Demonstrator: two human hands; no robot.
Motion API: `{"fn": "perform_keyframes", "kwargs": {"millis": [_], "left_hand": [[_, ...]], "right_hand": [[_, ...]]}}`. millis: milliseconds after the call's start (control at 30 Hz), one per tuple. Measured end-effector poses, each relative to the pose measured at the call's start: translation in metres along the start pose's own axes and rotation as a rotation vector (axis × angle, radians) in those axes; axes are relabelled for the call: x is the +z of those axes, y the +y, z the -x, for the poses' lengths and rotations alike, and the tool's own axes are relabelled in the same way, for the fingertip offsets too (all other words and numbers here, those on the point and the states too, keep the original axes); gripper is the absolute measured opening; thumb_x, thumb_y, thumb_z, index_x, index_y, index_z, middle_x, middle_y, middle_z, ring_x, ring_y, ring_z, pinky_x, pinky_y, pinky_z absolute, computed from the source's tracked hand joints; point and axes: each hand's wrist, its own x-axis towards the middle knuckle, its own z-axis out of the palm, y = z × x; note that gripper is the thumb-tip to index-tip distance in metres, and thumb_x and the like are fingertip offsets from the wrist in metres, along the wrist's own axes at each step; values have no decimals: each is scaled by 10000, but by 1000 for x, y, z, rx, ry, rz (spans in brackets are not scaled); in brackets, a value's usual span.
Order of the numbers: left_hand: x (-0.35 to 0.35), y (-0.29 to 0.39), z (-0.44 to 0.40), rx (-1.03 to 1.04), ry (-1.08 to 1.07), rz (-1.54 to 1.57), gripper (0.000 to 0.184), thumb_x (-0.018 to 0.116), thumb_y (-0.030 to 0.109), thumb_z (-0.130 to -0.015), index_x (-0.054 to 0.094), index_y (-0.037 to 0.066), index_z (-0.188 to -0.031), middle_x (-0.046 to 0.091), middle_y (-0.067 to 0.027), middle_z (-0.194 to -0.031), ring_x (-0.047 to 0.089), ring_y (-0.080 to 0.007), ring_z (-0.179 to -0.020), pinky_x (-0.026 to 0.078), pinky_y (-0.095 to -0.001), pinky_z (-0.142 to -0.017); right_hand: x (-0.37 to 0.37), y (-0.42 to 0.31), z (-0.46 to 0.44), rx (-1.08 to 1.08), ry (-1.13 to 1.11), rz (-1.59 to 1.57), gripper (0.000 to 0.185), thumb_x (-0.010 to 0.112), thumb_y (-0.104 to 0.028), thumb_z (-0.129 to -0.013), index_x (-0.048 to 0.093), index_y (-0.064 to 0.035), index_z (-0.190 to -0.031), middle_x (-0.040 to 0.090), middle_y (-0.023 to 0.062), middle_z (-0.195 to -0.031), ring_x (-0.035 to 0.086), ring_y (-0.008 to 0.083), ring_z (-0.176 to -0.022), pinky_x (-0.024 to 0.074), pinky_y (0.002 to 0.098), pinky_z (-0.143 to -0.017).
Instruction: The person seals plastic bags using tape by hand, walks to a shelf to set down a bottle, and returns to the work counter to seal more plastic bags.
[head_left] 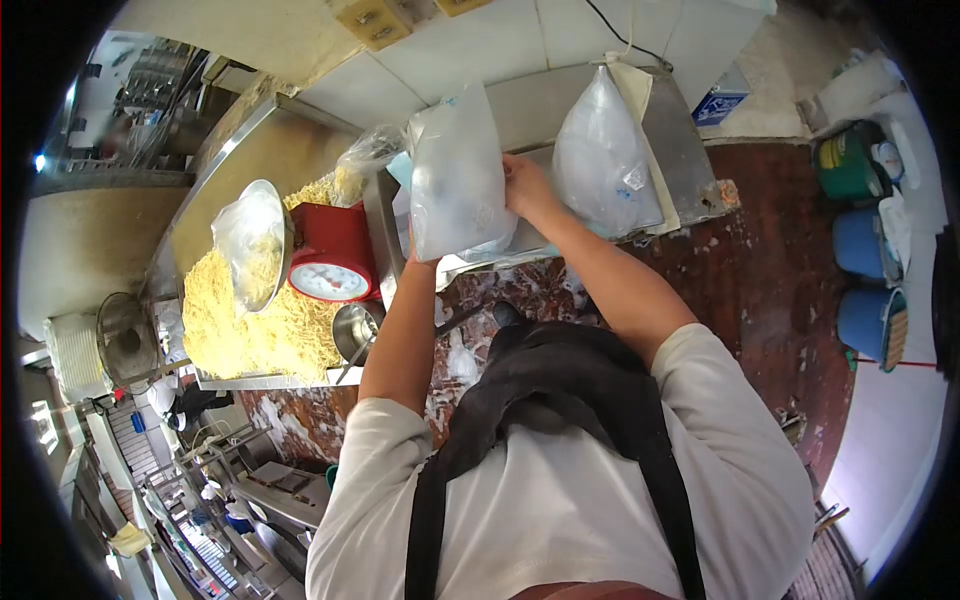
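A stack of translucent plastic bags [458, 180] stands upright at the edge of the steel counter, between my two hands. Fingers of my right hand [526, 186] are closed at its right edge, pinching the plastic. My left hand [424, 256] is at the lower left corner; the bags hide most of its fingers, so its grip cannot be made out. Just right of my right hand, a second heap of clear plastic bags [603, 150] rests on the counter, its top drawn to a point near the wall.
On the left, yellow noodles [225, 325] cover a steel tray. On and beside them are a red dial scale [333, 245], a plastic-lined metal bowl [283, 250] and a small metal pan [352, 330]. Blue bins [862, 325] line the right wall. The red floor [745, 270] has whitish patches.
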Motion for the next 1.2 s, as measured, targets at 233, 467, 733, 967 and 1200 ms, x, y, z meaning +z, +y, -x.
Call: {"fn": "perform_keyframes", "kwargs": {"millis": [233, 467, 733, 967, 1200], "left_hand": [[12, -7, 0, -569, 45, 1057, 454, 535, 190, -972, 444, 36, -1389, 553, -106, -1305, 555, -214, -1147, 498, -337, -927], [42, -36, 16, -705, 6, 1544, 450, 537, 224, -970, 472, 15, -1364, 524, -140, -1368, 534, -234, -1191, 481, -409, -955], [-26, 26, 42, -640, 359, 687, 419, 534, 294, -994, 545, -75, -1193, 668, -135, -1027, 663, -204, -898, 575, -338, -719], [-2, 51, 99, -860, 210, 660, 353, 552, 315, -994, 643, -24, -1036, 662, -43, -833, 609, -94, -691, 450, -251, -567], [-5, 123, 138, -410, -226, 517, 176, 656, 17, -836, 691, -3, -1008, 707, -75, -836, 657, -156, -734, 510, -287, -694]], "right_hand": [[10, -7, 0, 349, 21, -95, 275, 528, -227, -928, 666, 8, -889, 670, 252, -853, 648, 424, -817, 493, 472, -720], [33, 89, 24, 398, -10, 95, 335, 525, -273, -963, 622, 43, -1013, 672, 240, -938, 652, 379, -870, 500, 455, -763], [-23, -28, 61, -39, 72, 49, 672, 600, -374, -939, 365, 33, -1419, 517, 275, -1306, 493, 435, -1219, 398, 469, -1024], [-26, -11, 96, -190, -140, 331, 659, 634, -363, -898, 419, 22, -1387, 544, 275, -1285, 515, 420, -1207, 411, 439, -1029], [-227, -53, 114, 368, -785, 522, 321, 616, -354, -897, 712, -49, -858, 693, 172, -804, 656, 336, -760, 508, 433, -686]]}}
